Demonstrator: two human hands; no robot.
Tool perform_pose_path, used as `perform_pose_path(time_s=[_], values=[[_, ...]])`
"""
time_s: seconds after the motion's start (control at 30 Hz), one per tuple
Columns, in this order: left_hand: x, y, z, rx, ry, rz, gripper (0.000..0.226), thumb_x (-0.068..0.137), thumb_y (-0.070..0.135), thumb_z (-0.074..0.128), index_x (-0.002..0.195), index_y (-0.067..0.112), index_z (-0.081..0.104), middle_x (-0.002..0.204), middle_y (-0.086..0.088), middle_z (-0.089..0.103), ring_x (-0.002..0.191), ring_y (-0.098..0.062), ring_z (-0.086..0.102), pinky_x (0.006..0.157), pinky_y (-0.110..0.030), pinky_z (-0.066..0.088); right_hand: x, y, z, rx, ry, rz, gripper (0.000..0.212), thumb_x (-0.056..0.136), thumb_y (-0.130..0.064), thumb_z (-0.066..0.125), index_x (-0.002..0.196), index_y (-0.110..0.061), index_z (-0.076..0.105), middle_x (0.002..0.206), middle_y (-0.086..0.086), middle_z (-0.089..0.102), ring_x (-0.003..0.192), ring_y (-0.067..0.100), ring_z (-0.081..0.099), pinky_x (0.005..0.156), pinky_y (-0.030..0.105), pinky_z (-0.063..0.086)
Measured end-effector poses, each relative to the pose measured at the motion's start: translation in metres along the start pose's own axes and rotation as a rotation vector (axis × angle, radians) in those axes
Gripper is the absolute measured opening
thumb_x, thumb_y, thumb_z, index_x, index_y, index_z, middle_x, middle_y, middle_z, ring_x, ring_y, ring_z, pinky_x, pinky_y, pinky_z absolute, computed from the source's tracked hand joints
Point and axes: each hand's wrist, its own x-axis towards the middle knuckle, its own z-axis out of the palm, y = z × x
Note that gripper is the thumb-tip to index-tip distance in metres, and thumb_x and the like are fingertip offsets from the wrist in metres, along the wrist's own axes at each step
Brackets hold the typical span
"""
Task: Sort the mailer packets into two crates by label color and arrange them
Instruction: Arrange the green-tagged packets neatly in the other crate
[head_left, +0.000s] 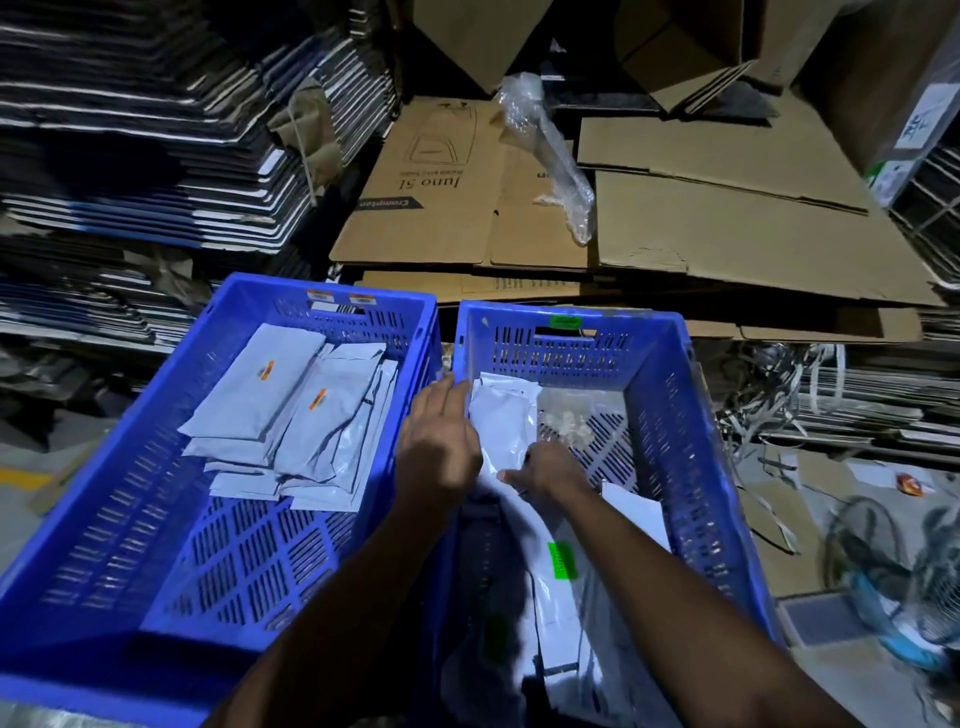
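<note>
Two blue crates stand side by side before me, and my forearms hide much of the right crate (691, 415), so the packets under them are dim and blurred. I can read "Juno 5L" and "Crompton" on the flattened carton (436, 192) behind, while the print on the small labels is too fine to read. Grey-white mailers with orange labels (291, 410) lie stacked in the left crate (104, 493); a green-labelled mailer (563, 561) lies in the right crate, where my left hand (441, 441) rests flat and relaxed on a white mailer (506, 421) and my right hand (545, 470) pinches its edge.
</note>
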Motion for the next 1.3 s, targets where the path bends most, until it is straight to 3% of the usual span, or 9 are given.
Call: perform_pose_path(time_s=[0.17, 0.37, 0.5, 0.67, 0.93, 1.07, 1.13, 1.2, 1.3], values=[[0.003, 0.000, -0.002, -0.021, 0.009, 0.012, 0.050, 0.077, 0.007, 0.052, 0.127, 0.003, 0.060, 0.128, -0.016, 0.061, 0.120, -0.032, 0.053, 0.107, -0.039, 0.038, 0.004, -0.020, -0.007, -0.130, 0.370, -0.219, 0.082, 0.093, -0.060, 0.045, 0.154, -0.011, 0.022, 0.155, 0.019, 0.027, 0.142, 0.036, 0.027, 0.112, 0.049, 0.033], [0.003, -0.001, -0.006, -0.036, -0.021, 0.024, 0.054, 0.076, 0.013, 0.046, 0.127, 0.004, 0.059, 0.127, -0.016, 0.062, 0.118, -0.033, 0.052, 0.099, -0.041, 0.045, 0.036, -0.029, 0.030, -0.208, 0.085, -0.313, 0.078, 0.098, -0.052, 0.035, 0.159, -0.019, 0.001, 0.166, 0.007, -0.008, 0.152, 0.025, -0.014, 0.120, 0.058, -0.001], [0.003, -0.007, 0.000, -0.012, -0.006, 0.030, 0.052, 0.079, 0.010, 0.047, 0.130, 0.004, 0.060, 0.129, -0.019, 0.062, 0.118, -0.036, 0.054, 0.099, -0.042, 0.047, 0.048, -0.027, 0.028, -0.050, 0.124, -0.308, 0.079, 0.087, -0.054, 0.013, 0.156, -0.016, 0.023, 0.165, 0.010, 0.015, 0.153, 0.027, 0.008, 0.120, 0.054, 0.015], [0.001, -0.006, 0.000, 0.021, -0.040, -0.005, 0.056, 0.082, 0.017, 0.038, 0.134, 0.007, 0.058, 0.136, -0.018, 0.058, 0.125, -0.034, 0.052, 0.101, -0.041, 0.048, 0.049, -0.029, 0.034, -0.064, 0.161, -0.299, 0.064, 0.096, -0.042, 0.027, 0.155, -0.018, 0.024, 0.163, 0.006, 0.020, 0.151, 0.025, 0.013, 0.120, 0.053, 0.018], [0.000, 0.000, -0.006, -0.015, -0.111, -0.081, 0.058, 0.084, 0.020, 0.043, 0.141, 0.015, 0.051, 0.147, -0.010, 0.050, 0.136, -0.029, 0.042, 0.106, -0.040, 0.042, 0.051, -0.039, -0.004, 0.007, -0.036, -0.199, 0.054, 0.096, -0.042, 0.039, 0.148, -0.031, 0.033, 0.164, 0.000, 0.014, 0.148, 0.027, 0.012, 0.115, 0.057, 0.019], [-0.001, -0.001, -0.006, -0.030, -0.094, -0.094, 0.056, 0.085, 0.017, 0.045, 0.141, 0.017, 0.052, 0.145, -0.010, 0.052, 0.135, -0.030, 0.044, 0.105, -0.041, 0.044, 0.052, -0.037, -0.017, 0.204, -0.015, -0.156, 0.038, 0.092, -0.049, 0.041, 0.123, -0.030, 0.050, 0.133, 0.008, 0.053, 0.126, 0.031, 0.041, 0.098, 0.046, 0.039], [-0.001, 0.001, -0.008, -0.037, -0.072, -0.100, 0.056, 0.083, 0.017, 0.044, 0.138, 0.016, 0.055, 0.142, -0.012, 0.055, 0.132, -0.031, 0.047, 0.102, -0.043, 0.047, 0.046, -0.035, -0.018, 0.336, 0.250, -0.039, 0.021, 0.093, -0.037, 0.048, 0.103, -0.019, 0.053, 0.106, 0.013, 0.063, 0.099, 0.030, 0.056, 0.078, 0.036, 0.044], [0.000, 0.002, -0.008, -0.039, -0.058, -0.085, 0.057, 0.083, 0.017, 0.040, 0.137, 0.013, 0.057, 0.140, -0.014, 0.056, 0.130, -0.033, 0.049, 0.101, -0.044, 0.049, 0.038, -0.034, -0.017, 0.400, 0.405, 0.128, 0.024, 0.090, -0.026, 0.056, 0.107, -0.010, 0.056, 0.110, 0.017, 0.062, 0.101, 0.034, 0.059, 0.081, 0.037, 0.047], [-0.001, 0.003, -0.008, -0.061, -0.046, -0.109, 0.057, 0.084, 0.018, 0.037, 0.137, 0.014, 0.057, 0.140, -0.014, 0.056, 0.131, -0.033, 0.049, 0.102, -0.045, 0.048, 0.019, -0.035, -0.012, 0.567, 0.295, 0.440, 0.059, 0.079, -0.025, 0.078, 0.124, -0.009, 0.045, 0.134, 0.016, 0.040, 0.104, 0.031, 0.058, 0.075, 0.029, 0.047]])
